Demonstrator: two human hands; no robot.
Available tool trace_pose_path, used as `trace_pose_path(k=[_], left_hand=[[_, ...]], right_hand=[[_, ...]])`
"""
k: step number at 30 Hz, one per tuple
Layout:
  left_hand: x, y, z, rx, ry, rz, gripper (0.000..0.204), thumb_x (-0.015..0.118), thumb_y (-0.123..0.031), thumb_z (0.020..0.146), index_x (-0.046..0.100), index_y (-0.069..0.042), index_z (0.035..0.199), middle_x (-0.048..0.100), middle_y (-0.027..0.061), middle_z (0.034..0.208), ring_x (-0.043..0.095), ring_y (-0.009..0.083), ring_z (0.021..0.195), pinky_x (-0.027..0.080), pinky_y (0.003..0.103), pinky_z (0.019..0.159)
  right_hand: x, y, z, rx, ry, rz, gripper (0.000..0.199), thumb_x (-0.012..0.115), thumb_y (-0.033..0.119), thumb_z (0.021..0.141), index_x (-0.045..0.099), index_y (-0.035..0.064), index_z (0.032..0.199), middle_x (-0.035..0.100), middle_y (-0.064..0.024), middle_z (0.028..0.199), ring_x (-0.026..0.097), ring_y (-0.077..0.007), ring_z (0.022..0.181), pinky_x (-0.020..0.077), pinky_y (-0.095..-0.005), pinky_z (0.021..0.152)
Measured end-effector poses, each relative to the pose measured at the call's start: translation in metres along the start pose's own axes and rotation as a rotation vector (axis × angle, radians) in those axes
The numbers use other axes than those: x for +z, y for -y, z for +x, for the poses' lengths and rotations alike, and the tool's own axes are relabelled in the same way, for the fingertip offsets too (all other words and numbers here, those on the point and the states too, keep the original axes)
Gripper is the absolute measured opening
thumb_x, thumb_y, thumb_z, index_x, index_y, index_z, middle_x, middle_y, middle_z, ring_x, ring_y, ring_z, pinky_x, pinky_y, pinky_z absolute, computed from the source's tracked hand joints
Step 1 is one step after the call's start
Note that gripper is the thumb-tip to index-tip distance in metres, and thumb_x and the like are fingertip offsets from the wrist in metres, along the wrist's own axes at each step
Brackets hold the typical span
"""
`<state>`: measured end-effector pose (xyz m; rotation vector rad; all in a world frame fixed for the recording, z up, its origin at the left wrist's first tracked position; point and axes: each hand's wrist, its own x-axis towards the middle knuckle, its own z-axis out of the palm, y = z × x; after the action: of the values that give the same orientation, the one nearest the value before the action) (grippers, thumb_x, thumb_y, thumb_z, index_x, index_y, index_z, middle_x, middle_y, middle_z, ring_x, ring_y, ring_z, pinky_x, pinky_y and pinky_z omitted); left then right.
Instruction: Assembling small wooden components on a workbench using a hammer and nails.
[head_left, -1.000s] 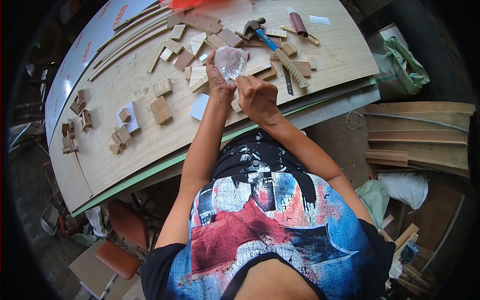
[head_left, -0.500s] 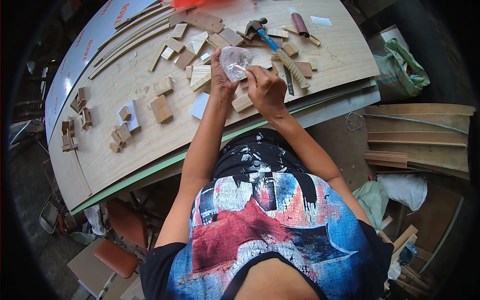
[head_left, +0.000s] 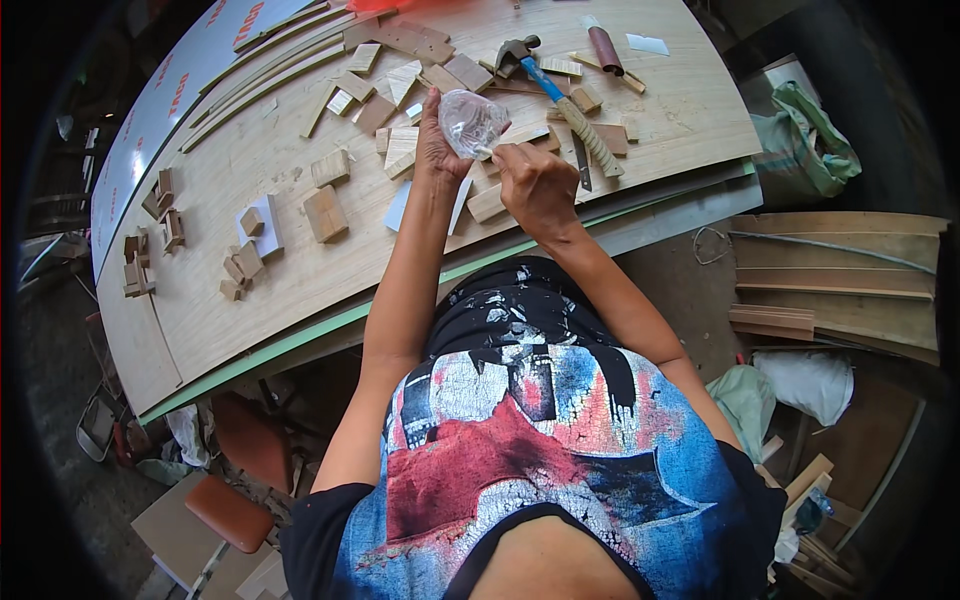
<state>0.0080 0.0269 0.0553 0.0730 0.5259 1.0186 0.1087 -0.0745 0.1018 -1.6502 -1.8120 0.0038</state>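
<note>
My left hand [head_left: 436,145] holds a small clear plastic bag [head_left: 470,120] up over the wooden tabletop [head_left: 270,270]. My right hand [head_left: 535,185] is closed beside it, its fingertips pinching the bag's lower right edge. What is inside the bag is too small to tell. Below my hands lie flat wooden offcuts [head_left: 487,203] and a white sheet [head_left: 400,205]. A hammer with a blue handle [head_left: 535,70] lies just beyond the bag.
Several small wood blocks [head_left: 325,213] are scattered over the board, with more stacked at the left edge [head_left: 150,235]. Long wood strips [head_left: 260,70] lie at the back. Planks [head_left: 840,280] are stacked on the right, and a brown stool [head_left: 235,510] stands lower left.
Both hands have moved away from my body, farther over the table, with the bag held between them. My right hand now sits lower beside the bag.
</note>
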Motion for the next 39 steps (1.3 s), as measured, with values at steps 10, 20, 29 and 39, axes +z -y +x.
trace_pose_path(k=[10,20,29,39], left_hand=[[-0.015,0.006,0.005,-0.076,0.039,-0.032,0.03,0.061,-0.036,0.072,0.054,-0.008,0.079,0.057,0.0088,0.077,0.056,0.0272,0.077,0.038,0.06,0.08],[-0.005,0.0,0.008,-0.024,0.073,-0.024,0.032,0.055,-0.037,0.077,0.054,-0.005,0.08,0.058,0.0095,0.075,0.057,0.0239,0.071,0.048,0.041,0.072],[-0.002,-0.006,0.001,-0.056,0.093,-0.094,0.031,0.057,-0.036,0.074,0.054,-0.005,0.076,0.058,0.012,0.075,0.057,0.0287,0.078,0.035,0.061,0.084],[-0.007,0.009,-0.002,-0.162,0.124,-0.05,0.033,0.055,-0.036,0.074,0.056,-0.003,0.079,0.059,0.0147,0.079,0.056,0.032,0.079,0.032,0.06,0.087]], right_hand=[[0.02,-0.003,-0.004,-0.046,0.042,-0.102,0.007,0.057,0.007,0.066,0.057,0.0061,0.073,0.057,-0.0078,0.064,0.057,-0.0218,0.057,0.0438,-0.03,0.049],[-0.005,0.005,0.003,0.066,-0.105,0.1,0.006,0.058,0.011,0.071,0.058,0.0057,0.074,0.059,-0.0082,0.065,0.057,-0.0247,0.056,0.0438,-0.0317,0.049],[-0.004,0.009,-0.001,0.016,0.01,0.031,0.005,0.058,0.009,0.069,0.059,0.0059,0.073,0.059,-0.0074,0.066,0.058,-0.0238,0.057,0.0445,-0.0307,0.05],[0.023,-0.004,-0.006,-0.048,-0.018,-0.044,0.004,0.057,0.008,0.069,0.057,0.0052,0.072,0.058,-0.0093,0.065,0.057,-0.0244,0.057,0.0441,-0.0311,0.05]])
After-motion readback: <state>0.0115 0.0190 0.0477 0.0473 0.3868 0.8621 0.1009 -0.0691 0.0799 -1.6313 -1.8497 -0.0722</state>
